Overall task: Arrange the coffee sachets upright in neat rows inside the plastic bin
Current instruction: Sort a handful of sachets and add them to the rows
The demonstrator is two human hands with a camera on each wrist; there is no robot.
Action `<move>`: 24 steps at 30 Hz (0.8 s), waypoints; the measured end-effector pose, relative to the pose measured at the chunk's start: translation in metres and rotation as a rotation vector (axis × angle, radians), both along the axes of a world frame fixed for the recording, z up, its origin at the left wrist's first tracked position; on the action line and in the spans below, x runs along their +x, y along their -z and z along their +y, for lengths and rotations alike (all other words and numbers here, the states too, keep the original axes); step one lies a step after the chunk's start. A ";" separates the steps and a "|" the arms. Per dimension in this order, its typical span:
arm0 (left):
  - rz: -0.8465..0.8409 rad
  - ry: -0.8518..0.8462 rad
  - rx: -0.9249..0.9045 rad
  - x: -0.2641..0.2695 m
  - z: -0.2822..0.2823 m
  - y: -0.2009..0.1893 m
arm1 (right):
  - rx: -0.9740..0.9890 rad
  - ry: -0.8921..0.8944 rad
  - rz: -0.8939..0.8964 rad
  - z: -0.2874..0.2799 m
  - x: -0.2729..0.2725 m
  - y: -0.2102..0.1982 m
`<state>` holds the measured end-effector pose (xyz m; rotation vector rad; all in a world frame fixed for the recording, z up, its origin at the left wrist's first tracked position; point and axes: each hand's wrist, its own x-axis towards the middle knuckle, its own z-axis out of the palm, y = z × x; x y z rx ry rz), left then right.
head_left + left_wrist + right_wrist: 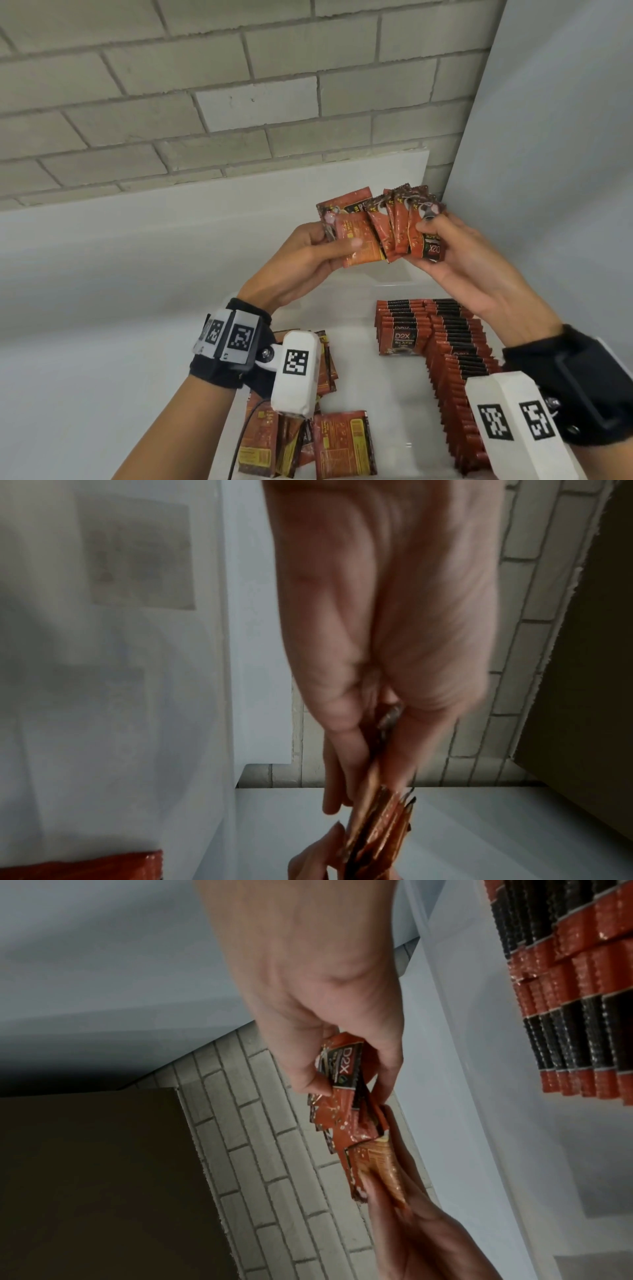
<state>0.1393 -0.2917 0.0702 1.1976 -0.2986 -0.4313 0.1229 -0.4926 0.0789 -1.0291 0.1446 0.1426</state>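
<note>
Nearest, loose red-orange foil coffee sachets [329, 442] lie flat at 7 o'clock in the clear plastic bin [383, 394]; upright red-and-black sachet rows [455, 356] stand at 4 o'clock. Above, at 12 o'clock, left hand [301, 253] and right hand [455, 253] both pinch a fanned bunch of sachets [380, 222]. Grey brick wall [205, 85] behind.

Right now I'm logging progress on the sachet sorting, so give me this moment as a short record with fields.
left hand: left hand grips one end of a fanned bunch of sachets
right hand: right hand pinches the other end of the same bunch
bunch position: held up above the bin, not in it
sorted sachets: upright rows stand along the bin's right side
unsorted sachets: loose pile lies flat at the bin's left
backdrop: brick wall
</note>
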 end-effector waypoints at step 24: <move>0.037 -0.150 0.004 0.003 -0.002 -0.009 | 0.015 -0.029 -0.025 0.001 -0.002 -0.004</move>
